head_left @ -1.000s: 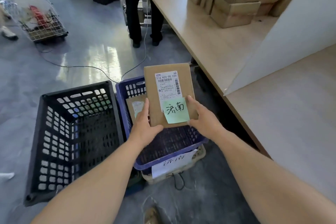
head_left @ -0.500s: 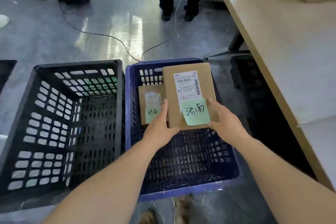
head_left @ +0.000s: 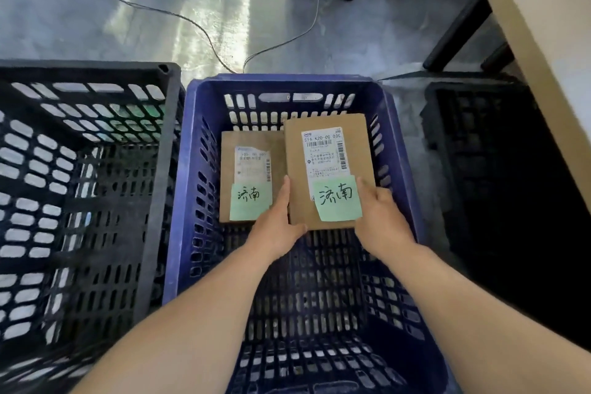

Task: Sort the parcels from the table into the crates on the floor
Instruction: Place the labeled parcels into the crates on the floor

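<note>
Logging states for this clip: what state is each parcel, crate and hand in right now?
blue crate: upright, open-topped.
held parcel: label up, gripped at both sides, low over the blue crate, not released.
second parcel: lying flat in the blue crate, label up.
left black crate: upright, open-topped.
right black crate: in shadow, contents unclear.
left hand: grips the held parcel's left edge.
right hand: grips its right edge.

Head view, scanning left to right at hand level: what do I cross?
black crate → resting parcel → left hand → held parcel → right hand → dark crate → table
</note>
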A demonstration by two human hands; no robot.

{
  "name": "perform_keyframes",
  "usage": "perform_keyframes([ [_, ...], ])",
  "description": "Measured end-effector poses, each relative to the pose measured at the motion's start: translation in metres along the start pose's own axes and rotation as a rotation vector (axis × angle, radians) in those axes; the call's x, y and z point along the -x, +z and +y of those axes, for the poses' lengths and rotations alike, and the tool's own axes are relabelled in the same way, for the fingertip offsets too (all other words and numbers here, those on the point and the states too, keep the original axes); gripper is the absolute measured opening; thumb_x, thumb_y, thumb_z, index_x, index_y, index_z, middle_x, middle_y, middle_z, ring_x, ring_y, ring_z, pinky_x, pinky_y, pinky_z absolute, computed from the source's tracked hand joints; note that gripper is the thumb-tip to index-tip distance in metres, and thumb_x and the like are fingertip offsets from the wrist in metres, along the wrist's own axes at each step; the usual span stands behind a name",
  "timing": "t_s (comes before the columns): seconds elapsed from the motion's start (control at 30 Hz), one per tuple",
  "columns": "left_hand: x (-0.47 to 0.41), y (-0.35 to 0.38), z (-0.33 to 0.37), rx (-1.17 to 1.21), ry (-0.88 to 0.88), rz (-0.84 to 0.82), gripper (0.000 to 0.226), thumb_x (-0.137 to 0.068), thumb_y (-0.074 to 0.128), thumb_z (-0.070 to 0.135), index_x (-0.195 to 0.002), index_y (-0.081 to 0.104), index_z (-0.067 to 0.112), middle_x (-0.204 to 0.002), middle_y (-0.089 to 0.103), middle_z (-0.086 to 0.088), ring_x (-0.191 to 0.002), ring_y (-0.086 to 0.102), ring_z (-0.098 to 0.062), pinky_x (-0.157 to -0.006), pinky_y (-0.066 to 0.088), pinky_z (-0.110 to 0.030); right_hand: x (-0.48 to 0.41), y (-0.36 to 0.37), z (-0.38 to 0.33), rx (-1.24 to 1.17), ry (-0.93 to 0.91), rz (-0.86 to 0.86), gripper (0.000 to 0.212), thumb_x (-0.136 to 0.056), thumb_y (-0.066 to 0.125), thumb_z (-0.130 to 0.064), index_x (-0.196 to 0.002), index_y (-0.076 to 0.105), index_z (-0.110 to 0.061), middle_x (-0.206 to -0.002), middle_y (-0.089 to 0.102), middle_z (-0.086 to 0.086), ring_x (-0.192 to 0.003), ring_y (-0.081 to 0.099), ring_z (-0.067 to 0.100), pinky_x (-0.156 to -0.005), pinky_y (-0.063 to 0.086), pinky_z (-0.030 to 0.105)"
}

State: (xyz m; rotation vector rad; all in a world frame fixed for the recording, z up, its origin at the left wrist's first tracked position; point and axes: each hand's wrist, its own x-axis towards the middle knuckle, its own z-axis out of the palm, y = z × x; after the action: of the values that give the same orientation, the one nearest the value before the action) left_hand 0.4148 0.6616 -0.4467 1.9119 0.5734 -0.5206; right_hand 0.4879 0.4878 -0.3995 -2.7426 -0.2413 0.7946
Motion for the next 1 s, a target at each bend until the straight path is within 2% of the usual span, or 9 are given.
perform_keyframes([
  [0.07, -0.011, 0.002, -0.006, -0.031, -0.012, 0.006, 0.101, -0.090, 0.065, 0.024, -0.143, -0.017, 0.050, -0.152, 0.036, 0.004, -0.125, 0.046, -0.018, -0.089, 0.036, -0.021, -0.011, 0.006, -0.002, 0.071, 0.002, -0.010, 0.079, -0.089, 0.048, -0.004, -0.151, 0.005, -0.025, -0.139, 0.027, 0.012, -0.119, 0.037, 0.029, -0.096, 0.039, 0.039],
  [0.17, -0.025, 0.005, -0.009, -0.221, 0.006, 0.034, 0.099, -0.091, 0.062, 0.029, -0.148, -0.018, 0.039, -0.135, 0.050, -0.008, -0.109, 0.055, -0.023, -0.090, 0.047, -0.030, -0.022, 0.017, -0.006, 0.159, 0.054, -0.032, 0.081, -0.088, 0.052, -0.006, -0.151, 0.004, -0.023, -0.145, 0.019, 0.012, -0.127, 0.029, 0.031, -0.099, 0.036, 0.045],
  [0.27, -0.037, 0.008, -0.009, -0.438, 0.072, 0.053, 0.093, -0.091, 0.061, 0.030, -0.153, -0.009, 0.027, -0.151, 0.030, -0.009, -0.127, 0.041, -0.026, -0.101, 0.042, -0.037, -0.033, 0.030, -0.009, 0.303, 0.072, -0.055, 0.079, -0.088, 0.054, -0.010, -0.152, 0.010, -0.020, -0.154, 0.002, 0.014, -0.138, 0.013, 0.033, -0.104, 0.034, 0.045],
  [0.37, -0.043, 0.013, -0.015, -0.602, 0.114, 0.056, 0.085, -0.092, 0.059, 0.024, -0.154, 0.002, 0.022, -0.151, 0.021, -0.006, -0.127, 0.037, -0.026, -0.101, 0.041, -0.037, -0.043, 0.048, -0.012, 0.427, 0.000, -0.073, 0.071, -0.087, 0.058, -0.014, -0.149, 0.022, -0.014, -0.156, 0.002, 0.010, -0.137, 0.012, 0.032, -0.107, 0.031, 0.041],
  [0.53, -0.048, 0.013, -0.018, -0.629, 0.104, 0.046, 0.081, -0.092, 0.057, 0.022, -0.154, 0.004, 0.021, -0.148, 0.022, -0.006, -0.126, 0.038, -0.027, -0.101, 0.041, -0.041, -0.052, 0.059, -0.010, 0.397, 0.004, -0.154, 0.083, -0.084, 0.056, -0.007, -0.152, 0.009, -0.007, -0.159, -0.009, 0.002, -0.143, 0.002, 0.029, -0.109, 0.028, 0.039],
  [0.63, -0.036, 0.006, -0.010, -0.597, 0.111, -0.007, 0.081, -0.093, 0.055, 0.031, -0.154, 0.002, 0.020, -0.154, 0.017, -0.005, -0.130, 0.035, -0.028, -0.105, 0.037, -0.042, -0.041, 0.049, -0.012, 0.373, 0.019, -0.244, 0.086, -0.088, 0.055, -0.013, -0.153, 0.000, -0.010, -0.159, -0.014, 0.005, -0.145, -0.004, 0.029, -0.113, 0.024, 0.042],
  [0.7, -0.020, -0.001, -0.005, -0.595, 0.131, -0.033, 0.080, -0.095, 0.052, 0.031, -0.154, 0.000, 0.021, -0.159, 0.011, -0.003, -0.135, 0.030, -0.028, -0.109, 0.033, -0.043, -0.025, 0.040, -0.016, 0.373, 0.008, -0.250, 0.082, -0.090, 0.055, -0.017, -0.153, 0.003, -0.011, -0.160, -0.009, 0.009, -0.144, 0.001, 0.031, -0.113, 0.024, 0.043],
  [0.87, 0.039, -0.019, 0.014, -0.686, 0.225, 0.039, 0.072, -0.097, 0.046, 0.025, -0.154, 0.002, 0.020, -0.161, 0.005, -0.002, -0.138, 0.024, -0.027, -0.111, 0.026, -0.040, 0.035, 0.017, -0.032, 0.380, -0.080, -0.071, 0.049, -0.089, 0.054, -0.018, -0.135, 0.040, -0.010, -0.150, 0.021, 0.010, -0.127, 0.029, 0.030, -0.100, 0.042, 0.041],
  [1.0, 0.097, -0.031, 0.038, -0.773, 0.292, 0.101, 0.072, -0.098, 0.043, 0.026, -0.154, -0.001, 0.021, -0.161, -0.010, -0.005, -0.147, 0.004, -0.024, -0.118, 0.007, -0.038, 0.095, -0.004, -0.049, 0.373, -0.099, 0.055, 0.046, -0.090, 0.052, -0.019, -0.134, 0.042, -0.012, -0.145, 0.027, 0.010, -0.125, 0.032, 0.029, -0.099, 0.038, 0.038],
])
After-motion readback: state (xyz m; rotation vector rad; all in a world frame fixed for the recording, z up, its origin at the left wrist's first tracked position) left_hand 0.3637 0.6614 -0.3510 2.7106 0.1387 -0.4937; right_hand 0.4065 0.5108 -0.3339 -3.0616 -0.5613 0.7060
